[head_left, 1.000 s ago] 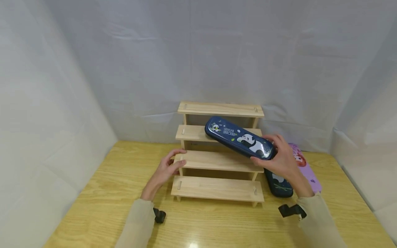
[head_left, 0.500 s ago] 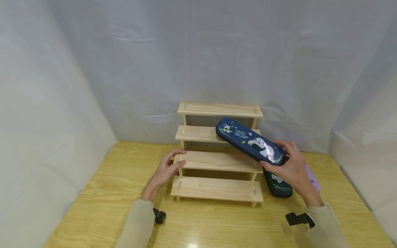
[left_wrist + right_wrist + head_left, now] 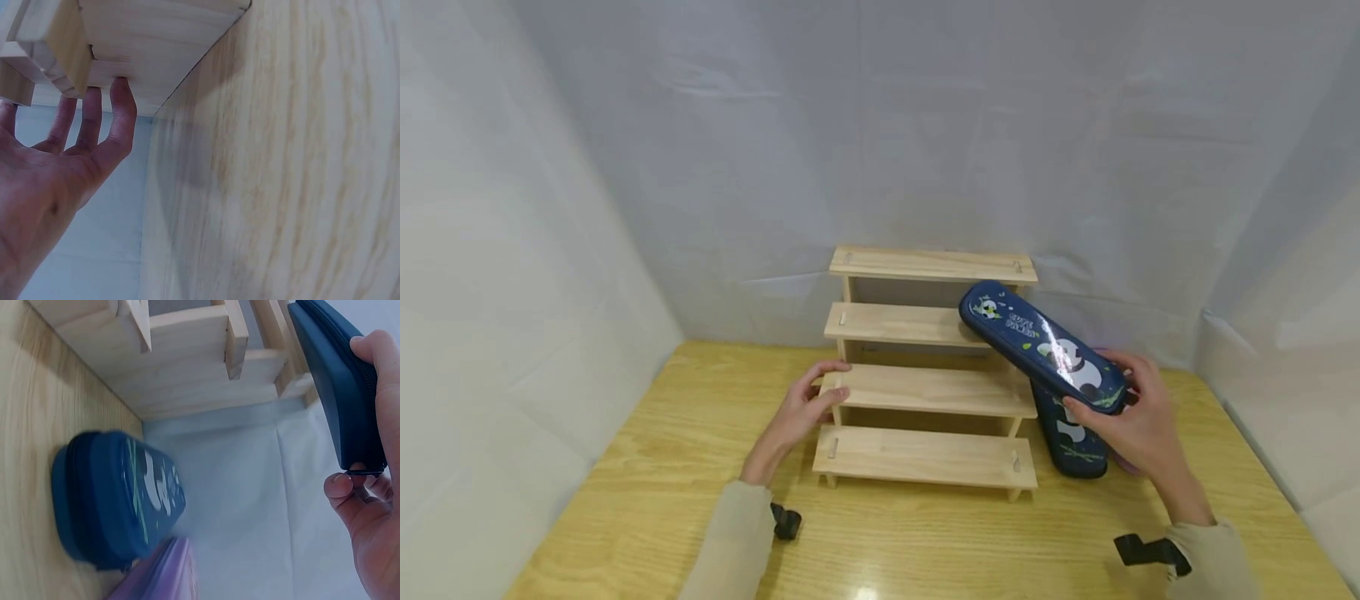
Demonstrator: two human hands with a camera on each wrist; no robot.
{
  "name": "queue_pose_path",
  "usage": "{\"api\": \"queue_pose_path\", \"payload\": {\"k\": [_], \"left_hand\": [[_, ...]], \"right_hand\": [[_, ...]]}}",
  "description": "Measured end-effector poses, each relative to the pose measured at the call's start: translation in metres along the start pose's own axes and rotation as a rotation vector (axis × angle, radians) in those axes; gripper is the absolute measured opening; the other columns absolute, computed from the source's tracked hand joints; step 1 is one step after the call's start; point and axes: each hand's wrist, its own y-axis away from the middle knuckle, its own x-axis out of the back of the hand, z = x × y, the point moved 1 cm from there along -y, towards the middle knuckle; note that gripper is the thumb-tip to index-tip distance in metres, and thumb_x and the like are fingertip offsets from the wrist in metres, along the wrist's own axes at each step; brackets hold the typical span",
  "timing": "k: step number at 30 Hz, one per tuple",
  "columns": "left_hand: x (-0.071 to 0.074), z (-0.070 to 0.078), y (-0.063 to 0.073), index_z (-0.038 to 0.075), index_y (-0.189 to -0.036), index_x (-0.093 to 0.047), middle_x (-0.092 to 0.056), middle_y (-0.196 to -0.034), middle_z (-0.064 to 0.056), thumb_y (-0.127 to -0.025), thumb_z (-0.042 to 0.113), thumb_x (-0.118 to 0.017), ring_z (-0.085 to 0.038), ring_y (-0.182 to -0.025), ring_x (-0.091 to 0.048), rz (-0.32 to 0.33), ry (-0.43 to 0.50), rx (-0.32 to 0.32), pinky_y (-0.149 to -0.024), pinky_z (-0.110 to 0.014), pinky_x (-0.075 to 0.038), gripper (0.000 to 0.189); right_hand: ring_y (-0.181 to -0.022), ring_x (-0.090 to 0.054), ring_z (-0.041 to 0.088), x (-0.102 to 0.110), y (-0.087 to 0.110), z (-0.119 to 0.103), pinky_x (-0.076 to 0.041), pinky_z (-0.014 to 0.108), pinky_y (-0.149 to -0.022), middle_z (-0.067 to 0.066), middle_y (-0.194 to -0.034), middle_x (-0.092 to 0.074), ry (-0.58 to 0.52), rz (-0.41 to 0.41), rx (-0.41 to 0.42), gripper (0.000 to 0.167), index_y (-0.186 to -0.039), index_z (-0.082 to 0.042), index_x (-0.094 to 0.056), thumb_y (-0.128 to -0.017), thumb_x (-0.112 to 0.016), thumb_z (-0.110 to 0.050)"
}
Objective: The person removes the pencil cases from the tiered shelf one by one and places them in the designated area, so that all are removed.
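Note:
My right hand (image 3: 1150,421) grips the near right end of a dark blue pencil case (image 3: 1037,342) with a panda print. The case is held tilted in the air, its far end over the right side of the wooden step shelf (image 3: 925,392). In the right wrist view its zipped side (image 3: 340,381) shows between thumb and fingers. My left hand (image 3: 797,417) holds the left end of the shelf's second board from the front, thumb on top. From the left wrist view, its fingers (image 3: 123,115) touch the shelf's side panel.
A second dark blue panda pencil case (image 3: 1075,450) lies on the table (image 3: 700,467), right of the shelf. Beside it is a purple case (image 3: 165,575), mostly hidden in the head view. A pale cloth wall (image 3: 925,125) stands behind the shelf.
My right hand has moved right and slightly toward me with the pencil case, now above the two cases on the table. My left hand has stayed on the shelf.

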Motion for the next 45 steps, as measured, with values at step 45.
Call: {"api": "queue_pose_path", "payload": {"k": [45], "left_hand": [[0.002,-0.003,0.002,0.016,-0.14,-0.055,-0.039,-0.157,-0.01,-0.103,0.024,-0.059,-0.019,-0.092,-0.053,-0.004,-0.009,-0.019,-0.072,-0.048,-0.058,0.038]], "right_hand": [[-0.091,-0.033,-0.003,0.058,0.043,0.053,-0.029,0.015,-0.07,0.02,-0.118,-0.053,0.239,0.315,-0.41,0.076,-0.134,0.004,-0.056,-0.068,-0.086,-0.019]]}}
